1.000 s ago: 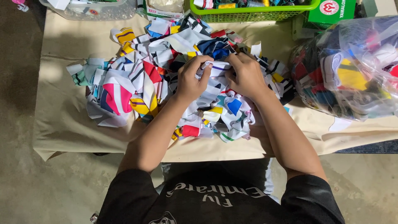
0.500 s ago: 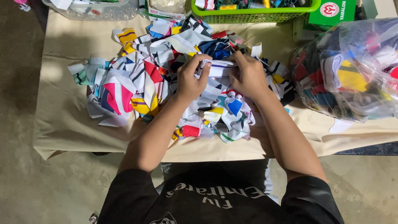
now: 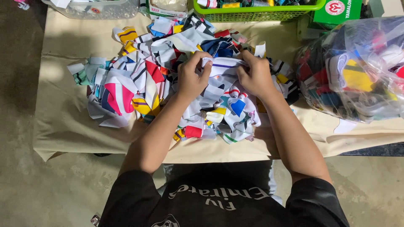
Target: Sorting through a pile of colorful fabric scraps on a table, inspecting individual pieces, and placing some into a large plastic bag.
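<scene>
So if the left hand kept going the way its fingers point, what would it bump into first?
The left hand points up the table and slightly right. Past the white strip it pinches, it would likely meet the dark blue scrap first, then the green basket. Depth is unclear.

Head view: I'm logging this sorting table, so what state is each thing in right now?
White fabric strip: pinched at both ends, stretched between the hands.
Left hand: closed on the strip.
Right hand: closed on the strip.
Fabric scrap pile: loose, heaped on the cloth-covered table.
Clear plastic bag: full of scraps.
Green basket: holding items.
</scene>
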